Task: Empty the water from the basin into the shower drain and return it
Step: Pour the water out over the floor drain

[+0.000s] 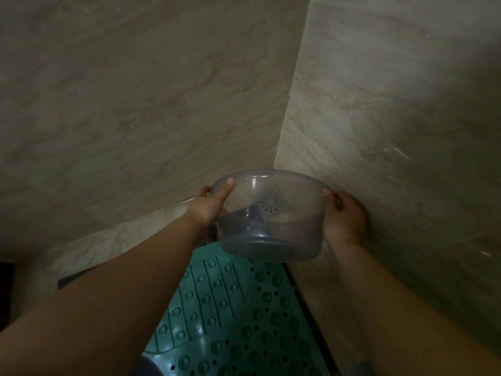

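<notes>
A clear, bluish plastic basin [271, 240] is held in the air in the shower corner, tipped away from me so its bottom faces the camera. My left hand [210, 206] grips its left rim with the thumb on the outside. My right hand [343, 217] grips the right rim. Through the basin's wall shows the round slotted shower drain [272, 203] on the floor in the corner. I cannot tell how much water is inside.
Beige marble walls [379, 118] meet in a corner just behind the basin. A teal anti-slip mat [230, 321] with bumps and holes covers the floor below my arms. A low marble ledge [108, 242] runs along the left wall.
</notes>
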The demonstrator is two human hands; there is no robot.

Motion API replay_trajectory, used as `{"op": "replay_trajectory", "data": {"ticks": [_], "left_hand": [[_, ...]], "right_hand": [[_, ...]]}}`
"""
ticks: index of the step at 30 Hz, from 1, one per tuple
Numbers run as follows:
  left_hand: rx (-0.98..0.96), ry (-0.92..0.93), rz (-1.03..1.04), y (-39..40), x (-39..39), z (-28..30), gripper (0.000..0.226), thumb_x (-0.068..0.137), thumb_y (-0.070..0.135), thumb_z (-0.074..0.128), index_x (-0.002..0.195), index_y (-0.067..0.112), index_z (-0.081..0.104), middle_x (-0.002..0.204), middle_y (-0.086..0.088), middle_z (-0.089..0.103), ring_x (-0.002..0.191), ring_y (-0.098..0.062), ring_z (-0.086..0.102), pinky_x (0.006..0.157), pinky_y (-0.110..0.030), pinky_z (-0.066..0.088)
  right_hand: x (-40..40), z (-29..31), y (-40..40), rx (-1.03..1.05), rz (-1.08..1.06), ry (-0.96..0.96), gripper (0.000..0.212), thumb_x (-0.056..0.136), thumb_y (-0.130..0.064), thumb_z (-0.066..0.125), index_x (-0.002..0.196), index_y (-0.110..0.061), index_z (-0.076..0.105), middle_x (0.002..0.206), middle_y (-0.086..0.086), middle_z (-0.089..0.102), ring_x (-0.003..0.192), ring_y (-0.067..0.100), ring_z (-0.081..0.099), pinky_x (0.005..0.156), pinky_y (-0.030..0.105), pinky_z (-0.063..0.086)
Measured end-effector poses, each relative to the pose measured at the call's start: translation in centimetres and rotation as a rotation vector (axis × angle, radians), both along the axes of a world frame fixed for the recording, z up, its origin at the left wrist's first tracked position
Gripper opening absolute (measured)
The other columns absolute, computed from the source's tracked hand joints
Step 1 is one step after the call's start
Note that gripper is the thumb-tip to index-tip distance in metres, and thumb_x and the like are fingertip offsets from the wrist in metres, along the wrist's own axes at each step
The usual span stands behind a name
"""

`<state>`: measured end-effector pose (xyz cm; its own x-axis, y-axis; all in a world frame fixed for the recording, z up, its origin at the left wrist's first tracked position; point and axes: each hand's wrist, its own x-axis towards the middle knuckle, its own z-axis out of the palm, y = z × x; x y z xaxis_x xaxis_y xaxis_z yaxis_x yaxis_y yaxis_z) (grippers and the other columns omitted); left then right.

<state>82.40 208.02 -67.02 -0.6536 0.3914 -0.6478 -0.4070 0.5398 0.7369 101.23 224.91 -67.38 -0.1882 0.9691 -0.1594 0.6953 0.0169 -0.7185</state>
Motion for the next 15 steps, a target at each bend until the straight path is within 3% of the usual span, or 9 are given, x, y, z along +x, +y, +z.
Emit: {"op": "replay_trajectory", "data": {"ticks": [4, 8, 12, 15], "left_hand": [[-0.008, -0.005, 0.003, -0.01, -0.10, -0.20, 0.098, 0.071, 0.073, 0.060, 0.149, 0.020, 0.032, 0.148, -0.014, 0.045, 0.125, -0.040, 0.054, 0.107, -0.054, 0.044], [0.006, -0.010, 0.021, 0.03, 0.05, -0.10, 0.099, 0.068, 0.074, 0.062, 0.147, 0.021, 0.036, 0.145, -0.013, 0.049, 0.121, -0.039, 0.057, 0.105, -0.054, 0.046], [0.009, -0.018, 0.026, 0.09, 0.16, -0.01, 0.116, 0.052, 0.080, 0.062, 0.148, 0.021, 0.034, 0.146, -0.013, 0.049, 0.122, -0.040, 0.057, 0.105, -0.054, 0.046], [0.004, 0.000, 0.023, 0.05, 0.04, -0.24, 0.113, 0.057, 0.079, 0.062, 0.148, 0.019, 0.034, 0.148, -0.014, 0.047, 0.123, -0.039, 0.057, 0.106, -0.052, 0.046]], "right_hand": [[-0.14, -0.08, -0.08, -0.020, -0.001, -0.009, 0.056, 0.092, -0.054, 0.045, 0.122, -0.010, 0.064, 0.124, 0.015, 0.066, 0.113, 0.034, 0.061, 0.090, 0.033, 0.047], [-0.20, -0.06, -0.11, -0.001, 0.006, -0.033, 0.053, 0.092, -0.052, 0.045, 0.118, -0.011, 0.067, 0.122, 0.016, 0.067, 0.111, 0.035, 0.062, 0.087, 0.033, 0.047], [-0.26, -0.07, -0.14, -0.012, 0.007, -0.029, 0.054, 0.092, -0.054, 0.045, 0.116, -0.011, 0.067, 0.121, 0.016, 0.068, 0.110, 0.034, 0.062, 0.086, 0.033, 0.047], [-0.29, -0.10, -0.05, -0.012, 0.002, -0.028, 0.054, 0.092, -0.053, 0.045, 0.117, -0.010, 0.067, 0.121, 0.015, 0.068, 0.110, 0.034, 0.062, 0.088, 0.033, 0.047]]}}
